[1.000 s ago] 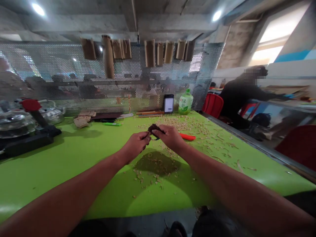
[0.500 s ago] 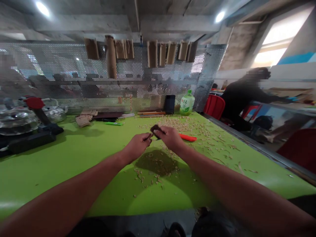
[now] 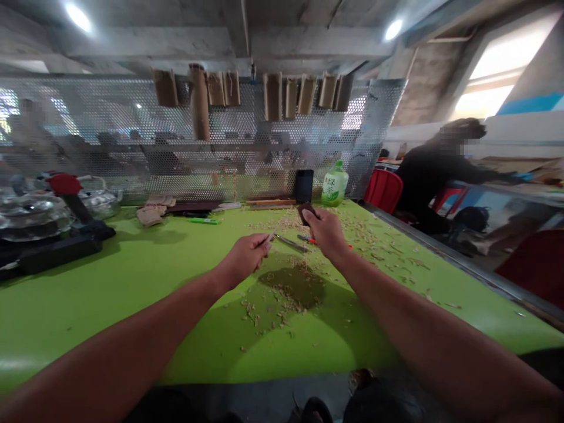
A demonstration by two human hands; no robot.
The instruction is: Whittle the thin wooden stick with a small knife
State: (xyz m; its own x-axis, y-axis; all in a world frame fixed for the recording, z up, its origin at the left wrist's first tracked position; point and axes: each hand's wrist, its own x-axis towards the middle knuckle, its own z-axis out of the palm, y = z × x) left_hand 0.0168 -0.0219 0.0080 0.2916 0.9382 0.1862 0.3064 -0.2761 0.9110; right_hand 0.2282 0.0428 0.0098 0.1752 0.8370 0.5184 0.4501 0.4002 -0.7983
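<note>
My left hand (image 3: 244, 258) is closed round a small, thin, pale wooden piece (image 3: 269, 237), whose tip pokes out past the fingers. Pinched between thumb and fingers of my right hand (image 3: 328, 232) is a dark brown piece of sandpaper (image 3: 305, 212). The two hands are apart, both above the green tabletop (image 3: 154, 305). Between them lies a slim, greyish tool (image 3: 291, 242). A red-handled knife (image 3: 312, 241) lies partly hidden behind my right hand and wrist. Wood shavings (image 3: 286, 299) are scattered below and around the hands.
A green tea bottle (image 3: 335, 185) and a dark phone (image 3: 304, 185) stand at the back. A green cutter (image 3: 203, 221) and brown pieces (image 3: 152, 212) lie to the left, near metal kettles (image 3: 30, 214). At right, a person (image 3: 434, 164) sits at another table.
My right hand has moved right and slightly up with the sandpaper, away from the wooden piece. My left hand stays nearly in place. The slim tool between them now shows.
</note>
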